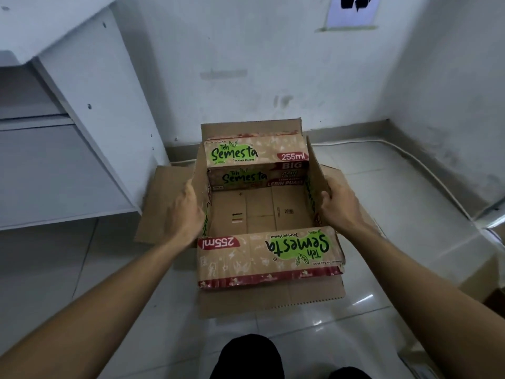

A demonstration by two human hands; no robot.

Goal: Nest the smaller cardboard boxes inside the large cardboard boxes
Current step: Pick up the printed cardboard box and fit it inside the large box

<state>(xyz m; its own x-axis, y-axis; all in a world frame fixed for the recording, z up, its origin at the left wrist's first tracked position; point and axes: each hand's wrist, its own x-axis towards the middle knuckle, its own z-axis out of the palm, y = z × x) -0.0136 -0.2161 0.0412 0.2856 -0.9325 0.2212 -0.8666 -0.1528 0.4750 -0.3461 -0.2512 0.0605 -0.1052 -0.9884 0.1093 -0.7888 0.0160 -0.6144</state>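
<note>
Two hands steady one open cardboard box that sits on the tiled floor near a white wall, beside a white shelf unit. The left hand presses flat against the outside of the left side flap, fingers curled over its edge; the right hand grips the right side flap, thumb inside and fingers outside, holding it upright. The far flap stands up and the near flap folds out toward the person, so the bottom of the box lies bare, with no smaller box yet inside. Judged from this, the step in hand is opening the box wide for nesting. To do it well, both side flaps should be spread evenly outward and creased back so they stay clear of the opening, while the box is kept square on the floor. A second piece of cardboard shows at the right edge; whether it is a smaller box cannot be told.
</note>
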